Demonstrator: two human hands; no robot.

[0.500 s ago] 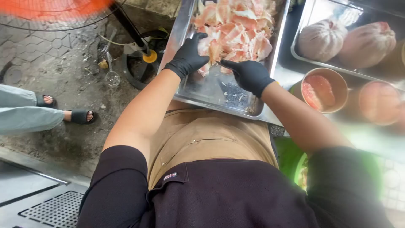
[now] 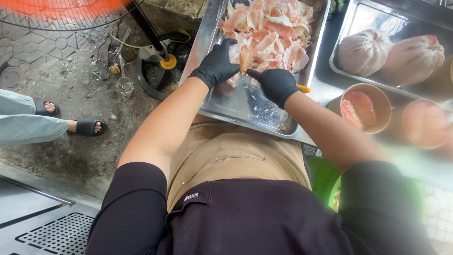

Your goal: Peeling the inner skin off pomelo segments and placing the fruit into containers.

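Steel tray (image 2: 222,101) — pink peel heap (image 2: 271,33), left hand (image 2: 216,66) and right hand (image 2: 276,85) both gripping peel.

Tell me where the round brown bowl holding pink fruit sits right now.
In the head view, the round brown bowl sits on the person's right, just past the right hand, between the long steel tray of pink peels and a second steel tray holding peeled fruit.

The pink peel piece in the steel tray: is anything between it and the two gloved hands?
Nothing visible stands between. The left hand and the right hand already meet at the pink peel piece, at the near edge of the peel pile in the steel tray. An orange-handled tool shows behind the right hand.
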